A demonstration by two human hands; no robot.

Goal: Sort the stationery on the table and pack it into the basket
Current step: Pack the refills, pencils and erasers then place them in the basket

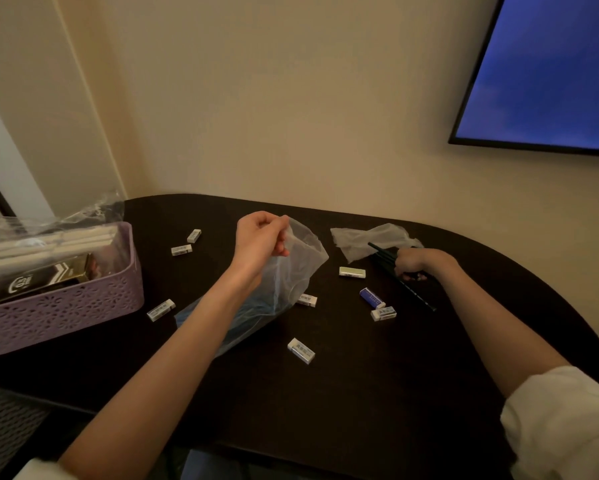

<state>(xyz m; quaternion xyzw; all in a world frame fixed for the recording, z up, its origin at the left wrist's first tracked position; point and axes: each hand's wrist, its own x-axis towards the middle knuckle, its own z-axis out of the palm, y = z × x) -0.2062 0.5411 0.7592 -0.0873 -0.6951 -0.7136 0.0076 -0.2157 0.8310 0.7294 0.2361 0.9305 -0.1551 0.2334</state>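
Observation:
My left hand [260, 239] pinches the top edge of a clear plastic bag [301, 265] and holds it up over the dark table [360, 393]; something blue shows inside its lower part. My right hand [410, 263] grips a bundle of dark pencils [414, 292] lying on the table at the right. Several white erasers are scattered around, among them one [301, 350] near the front and one [352, 272] beside the bag. A blue-sleeved eraser [372, 297] lies near the pencils. The purple basket [69, 306] stands at the left.
The basket holds white boxes, a black-and-gold box [45, 277] and crumpled clear wrap. A second empty clear bag [367, 240] lies at the back right. The wall runs close behind the table, with a blue screen [550, 71] mounted at upper right.

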